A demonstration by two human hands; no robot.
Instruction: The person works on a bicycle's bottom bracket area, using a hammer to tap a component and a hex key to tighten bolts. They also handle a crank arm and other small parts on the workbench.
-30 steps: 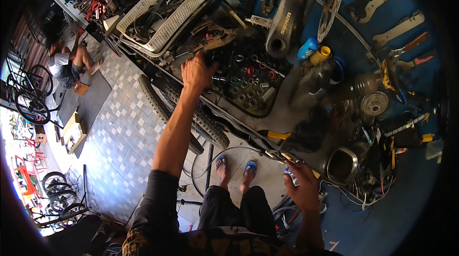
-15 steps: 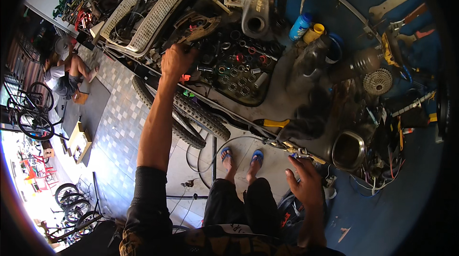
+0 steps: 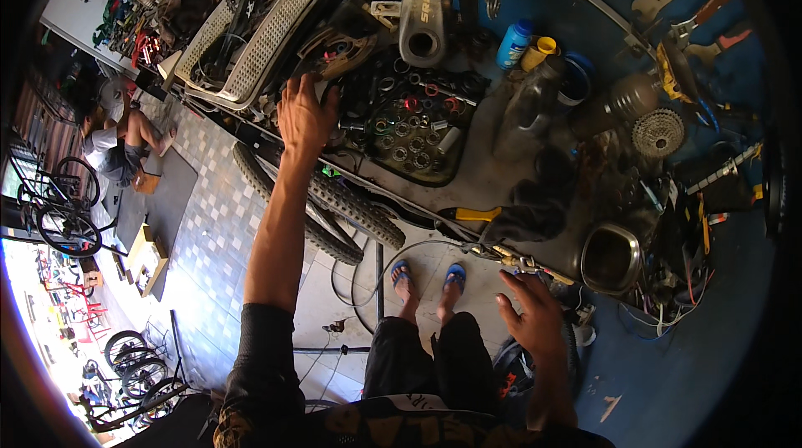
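Note:
My left hand [image 3: 305, 118] is over the near edge of the workbench, just left of a dark tray [image 3: 458, 174] of small metal parts. Its back faces up, the thumb stands apart from the fingers, and nothing shows in it. Several rings [image 3: 409, 147] and other small parts, a few of them red, lie in the tray. My right hand [image 3: 536, 318] hangs in the air off the bench's front edge, fingers apart and holding nothing. Nearest to it is a brass-coloured fitting [image 3: 522, 262] at the edge.
A white perforated basket [image 3: 259, 51] of bike parts stands at the bench's left. Farther right are a blue bottle [image 3: 514, 45], a cassette [image 3: 658, 132], a yellow-handled tool [image 3: 472, 214] and a metal bowl [image 3: 610, 260]. A bike tyre [image 3: 355, 206] stands below the bench; a person [image 3: 117, 143] sits far left.
My left hand has drawn slightly back and its thumb and fingers have spread. My right hand stays about where it was. The whole view has shifted a little.

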